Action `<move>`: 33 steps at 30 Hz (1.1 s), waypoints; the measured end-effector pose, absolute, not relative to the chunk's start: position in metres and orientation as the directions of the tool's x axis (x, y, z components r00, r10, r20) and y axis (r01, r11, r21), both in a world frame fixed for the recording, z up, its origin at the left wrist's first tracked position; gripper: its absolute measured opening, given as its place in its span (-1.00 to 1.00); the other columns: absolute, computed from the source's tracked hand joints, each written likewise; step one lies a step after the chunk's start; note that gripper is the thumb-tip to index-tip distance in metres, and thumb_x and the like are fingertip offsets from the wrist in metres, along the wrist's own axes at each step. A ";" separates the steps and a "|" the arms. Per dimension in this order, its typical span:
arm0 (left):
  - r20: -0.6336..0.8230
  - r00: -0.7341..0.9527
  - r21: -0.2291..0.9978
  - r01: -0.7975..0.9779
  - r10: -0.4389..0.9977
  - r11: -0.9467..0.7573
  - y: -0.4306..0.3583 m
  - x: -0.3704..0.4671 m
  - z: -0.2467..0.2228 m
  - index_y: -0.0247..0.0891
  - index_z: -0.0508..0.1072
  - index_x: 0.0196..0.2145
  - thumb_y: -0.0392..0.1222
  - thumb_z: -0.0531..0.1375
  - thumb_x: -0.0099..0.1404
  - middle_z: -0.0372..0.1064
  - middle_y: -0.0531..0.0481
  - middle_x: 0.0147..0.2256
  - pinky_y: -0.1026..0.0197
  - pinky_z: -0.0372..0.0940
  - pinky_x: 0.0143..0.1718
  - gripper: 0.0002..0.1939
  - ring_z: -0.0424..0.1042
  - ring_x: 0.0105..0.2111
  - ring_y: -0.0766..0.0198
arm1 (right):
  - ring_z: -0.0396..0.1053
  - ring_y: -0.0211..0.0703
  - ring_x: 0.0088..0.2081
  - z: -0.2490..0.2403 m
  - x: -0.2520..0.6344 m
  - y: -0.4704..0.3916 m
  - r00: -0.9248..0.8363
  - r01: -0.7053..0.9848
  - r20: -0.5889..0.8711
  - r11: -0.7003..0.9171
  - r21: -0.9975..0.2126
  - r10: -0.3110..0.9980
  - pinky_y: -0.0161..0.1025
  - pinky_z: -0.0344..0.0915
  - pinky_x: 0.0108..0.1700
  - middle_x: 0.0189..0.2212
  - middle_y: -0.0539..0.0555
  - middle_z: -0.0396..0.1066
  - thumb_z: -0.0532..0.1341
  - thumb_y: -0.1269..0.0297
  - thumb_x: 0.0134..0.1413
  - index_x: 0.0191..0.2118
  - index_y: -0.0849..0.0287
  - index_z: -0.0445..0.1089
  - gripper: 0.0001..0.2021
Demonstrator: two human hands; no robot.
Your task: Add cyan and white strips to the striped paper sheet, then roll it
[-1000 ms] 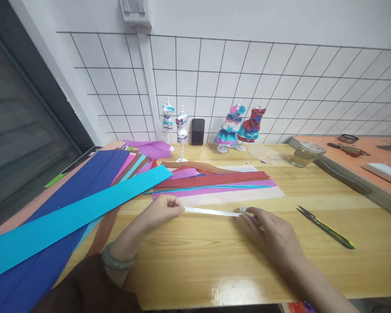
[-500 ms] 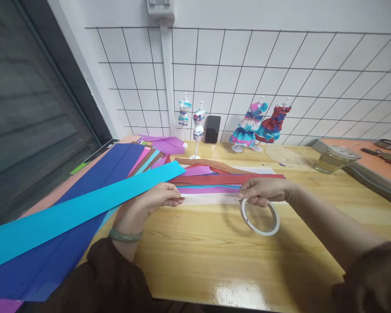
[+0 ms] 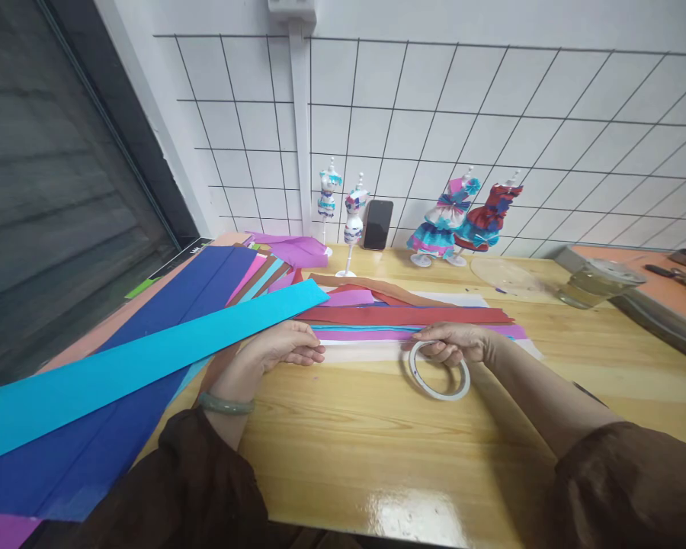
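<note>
Right-hand grip shifts from over bare counter to over the paper strips — tape roll, mostly covered a second ago, now hangs as a ring, nearer the left-hand grip. Scissors mostly hidden behind the forearm; brown right sleeve enters view.

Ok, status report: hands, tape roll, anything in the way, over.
Right hand gripping tape roll. Left hand beside pale sheet, grip unclear. Turquoise strip angled close to left hand, could crowd it.
</note>
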State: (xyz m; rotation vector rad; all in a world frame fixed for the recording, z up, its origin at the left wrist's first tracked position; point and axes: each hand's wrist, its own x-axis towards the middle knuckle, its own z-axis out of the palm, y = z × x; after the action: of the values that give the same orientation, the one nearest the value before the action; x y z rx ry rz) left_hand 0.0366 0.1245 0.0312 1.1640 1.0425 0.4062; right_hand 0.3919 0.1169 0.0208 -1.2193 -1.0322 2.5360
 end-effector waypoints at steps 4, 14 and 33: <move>-0.451 0.503 0.893 0.237 0.738 0.384 0.123 0.036 0.034 -0.30 0.35 -0.45 -0.10 0.28 -0.01 0.47 -0.12 -0.34 0.16 0.35 -0.20 -0.75 0.46 -0.26 0.16 | -0.24 -0.53 -0.72 0.022 0.391 0.115 -0.660 0.154 -0.632 -0.750 -0.643 0.406 -0.61 -0.23 -0.77 -0.68 -0.21 -0.14 0.15 0.22 0.08 -0.28 0.30 0.23 -0.78; -0.442 0.512 0.894 0.318 0.736 0.315 0.122 0.029 0.041 -0.30 0.36 -0.47 -0.08 0.22 -0.03 0.45 -0.07 -0.41 0.31 0.31 -0.50 -0.77 0.47 -0.45 0.24 | -0.30 -0.54 -0.72 0.035 0.385 0.105 -0.617 0.189 -0.630 -0.688 -0.700 0.472 -0.58 -0.27 -0.77 -0.70 -0.22 -0.18 0.21 0.16 0.01 -0.42 0.28 0.25 -0.75; -0.524 0.422 0.716 0.688 0.739 0.115 0.128 -0.003 0.043 -0.26 0.26 -0.70 -0.22 0.18 -0.14 0.27 0.08 -0.70 0.32 0.03 -0.66 -0.86 0.28 -0.69 0.34 | -0.15 -0.48 -0.72 0.070 0.324 0.080 -0.306 0.626 -0.676 -0.393 -0.673 0.671 -0.46 -0.07 -0.73 -0.76 -0.19 -0.07 0.24 -0.08 -0.18 -0.51 0.21 0.22 -0.59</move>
State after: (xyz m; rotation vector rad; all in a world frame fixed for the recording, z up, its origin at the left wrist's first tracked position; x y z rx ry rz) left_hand -0.0027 0.1284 0.0428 1.5942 1.2879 0.0594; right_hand 0.3235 0.0804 0.0702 -1.8283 -1.7093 1.8361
